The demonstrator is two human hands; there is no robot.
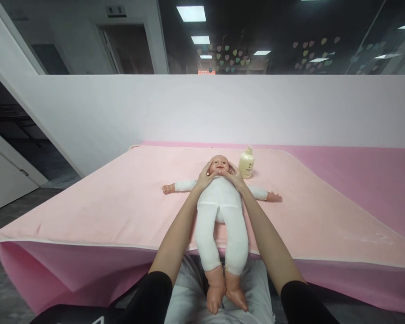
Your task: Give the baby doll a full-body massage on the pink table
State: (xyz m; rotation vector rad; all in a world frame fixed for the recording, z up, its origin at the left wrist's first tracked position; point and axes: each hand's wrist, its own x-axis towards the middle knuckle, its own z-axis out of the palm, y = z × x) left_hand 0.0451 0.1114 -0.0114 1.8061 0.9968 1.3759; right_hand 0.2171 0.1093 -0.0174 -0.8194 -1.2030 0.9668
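Hands (pixel 205 177) on doll (pixel 219 191); bottle label (pixel 248 169) illegible.

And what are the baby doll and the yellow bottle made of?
The doll's white body looks like matte, soft cloth: you can see a seam across the waist. Its feet look like smooth plastic or vinyl, with moulded toes. The bottle is probably smooth plastic with a slight shine, judging by its even, pale surface, but I can't be certain.

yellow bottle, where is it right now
In the head view, the pale yellow, round-shouldered bottle stands upright on the light pink cloth, right of the white-clothed doll's head and close by the person's right hand.
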